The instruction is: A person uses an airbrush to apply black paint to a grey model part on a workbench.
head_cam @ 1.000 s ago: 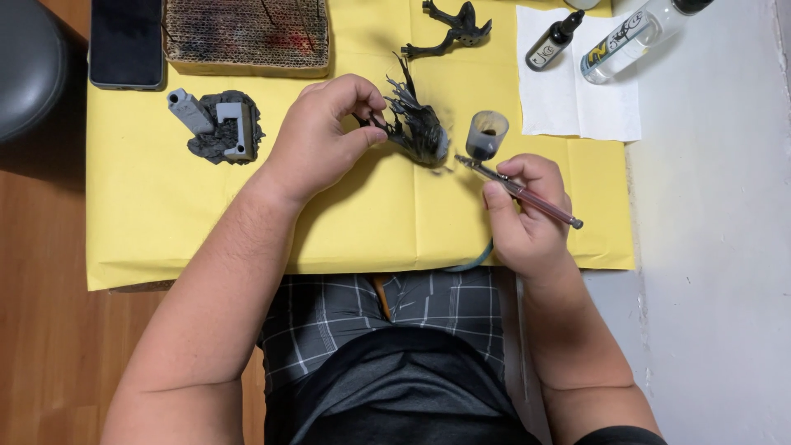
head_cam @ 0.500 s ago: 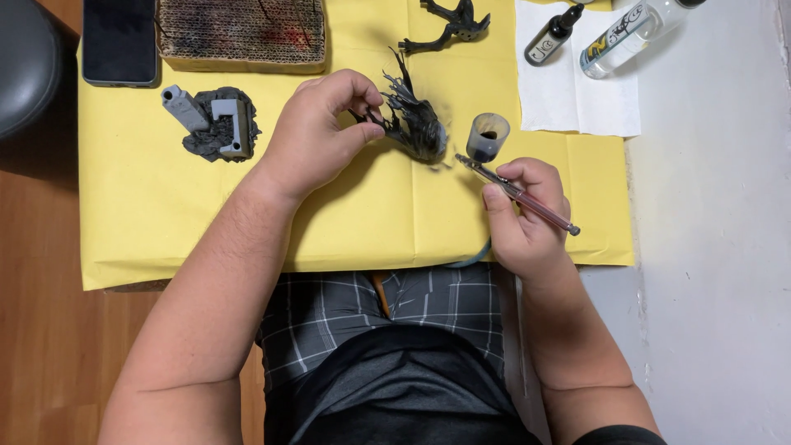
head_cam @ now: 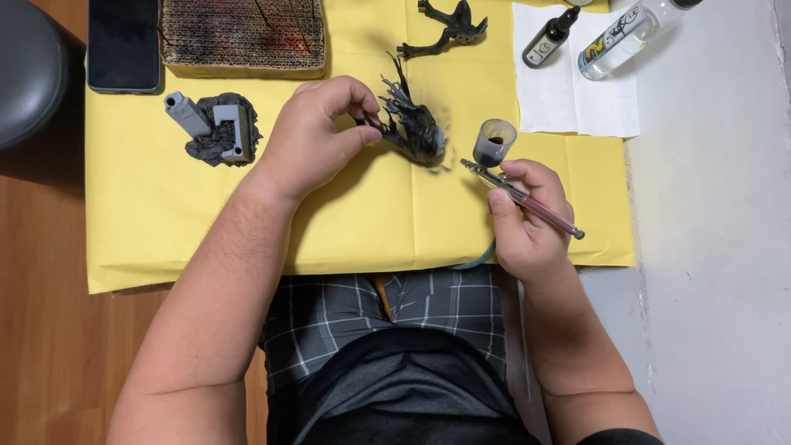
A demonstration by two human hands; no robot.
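Observation:
My left hand (head_cam: 317, 132) pinches a small dark spiky model piece (head_cam: 409, 124) and holds it just above the yellow paper sheet (head_cam: 165, 231). My right hand (head_cam: 527, 218) grips a slim airbrush (head_cam: 527, 202) with a grey paint cup (head_cam: 494, 142) on top. The airbrush's tip points left toward the model piece, a short gap away. A thin hose runs from the airbrush down past the paper's near edge.
A grey model base (head_cam: 216, 128) lies left of my left hand. Behind it are a stained cardboard pad (head_cam: 241, 33) and a black phone (head_cam: 124, 43). A dark figure part (head_cam: 449, 26), a small dark bottle (head_cam: 550, 37) and a clear bottle (head_cam: 630, 29) lie at the back right on white paper (head_cam: 577, 99).
Both hands and the model piece stay in nearly the same pose; the view has shifted slightly.

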